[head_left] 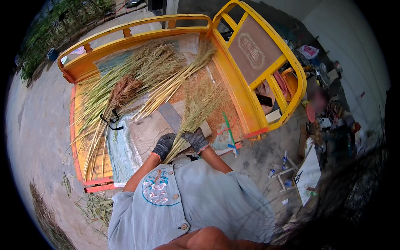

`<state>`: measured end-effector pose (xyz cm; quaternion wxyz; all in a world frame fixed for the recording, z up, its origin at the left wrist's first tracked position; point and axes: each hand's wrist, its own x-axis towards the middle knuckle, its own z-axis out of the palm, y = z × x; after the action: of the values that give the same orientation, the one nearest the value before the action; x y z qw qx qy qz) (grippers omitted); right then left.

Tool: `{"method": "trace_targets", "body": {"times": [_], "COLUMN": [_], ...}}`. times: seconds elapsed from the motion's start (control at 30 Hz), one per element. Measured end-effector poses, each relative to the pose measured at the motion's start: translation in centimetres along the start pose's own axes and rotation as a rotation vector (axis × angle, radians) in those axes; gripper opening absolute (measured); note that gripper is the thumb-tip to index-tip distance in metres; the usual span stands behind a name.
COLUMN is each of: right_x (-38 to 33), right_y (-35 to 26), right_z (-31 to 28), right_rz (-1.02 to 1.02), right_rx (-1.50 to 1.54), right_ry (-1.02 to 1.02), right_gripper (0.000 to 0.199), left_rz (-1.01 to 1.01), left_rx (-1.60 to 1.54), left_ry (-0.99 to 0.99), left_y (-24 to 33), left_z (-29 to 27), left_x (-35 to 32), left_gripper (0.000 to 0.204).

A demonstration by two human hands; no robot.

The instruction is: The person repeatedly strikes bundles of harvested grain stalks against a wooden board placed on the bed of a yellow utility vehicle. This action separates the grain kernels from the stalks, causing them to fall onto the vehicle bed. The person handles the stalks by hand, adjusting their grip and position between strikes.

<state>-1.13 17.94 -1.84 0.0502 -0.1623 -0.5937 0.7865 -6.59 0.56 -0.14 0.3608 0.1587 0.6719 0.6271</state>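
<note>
Between my gloved hands a bundle of broomcorn stalks (193, 110) slants up and away, its feathery heads spread at the far end. My left hand (164, 145), in a dark grey knitted glove, is closed around the stalks near their lower part. On the other side my right hand (196, 140), gloved alike, grips the same bundle slightly higher; its fingers are partly hidden. Beneath the bundle lies a worn wooden board (146, 132) with a flat grey strip (170, 116) across it.
The yellow cargo bed (233, 89) has a raised rail (141, 26) along its far side. Green broomcorn (146, 62), reddish seed heads (125, 89) and pale stalks (166, 91) fill its left and middle. A black strap (111, 121) lies nearby; scissors (298, 177) rest at right.
</note>
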Motion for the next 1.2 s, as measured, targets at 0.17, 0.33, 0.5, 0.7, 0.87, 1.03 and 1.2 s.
{"method": "trace_targets", "body": {"times": [0.17, 0.33, 0.5, 0.7, 0.87, 1.03, 1.2], "right_x": [0.6, 0.0, -0.9, 2.5, 1.5, -2.0, 0.6], "right_y": [-2.0, -0.7, -2.2, 2.2, 2.0, 0.8, 7.1], "right_z": [1.3, -0.1, 0.5, -2.9, -11.5, -7.0, -4.4], "right_rz": [0.305, 0.162, -0.394, 0.208, 0.705, 0.011, 0.011], "right_rx": [0.48, 0.254, -0.889, -0.29, -0.133, -0.733, -1.528], "right_ry": [0.074, 0.028, -0.001, 0.288, 0.613, 0.277, -0.658], "right_gripper": [0.045, 0.046, 0.044, 0.046, 0.037, 0.027, 0.031], "left_rz": [0.157, -0.155, -0.07, -0.064, -0.29, -0.622, -0.783], "left_rx": [0.337, -0.205, 0.297, 0.562, 0.589, 0.667, 0.607], "left_ry": [-0.201, -0.376, -0.156, 0.131, 0.136, 0.001, -0.007], "left_y": [-4.4, 2.3, 4.8, -1.4, -9.8, -17.5, -21.3], "left_z": [-2.9, -1.1, 1.1, -0.9, -3.1, -2.0, -1.2], "left_x": [0.5, -2.4, -3.5, -1.2, 0.8, 0.8, 0.2], "left_gripper": [0.038, 0.055, 0.054, 0.048, 0.049, 0.052, 0.057]}}
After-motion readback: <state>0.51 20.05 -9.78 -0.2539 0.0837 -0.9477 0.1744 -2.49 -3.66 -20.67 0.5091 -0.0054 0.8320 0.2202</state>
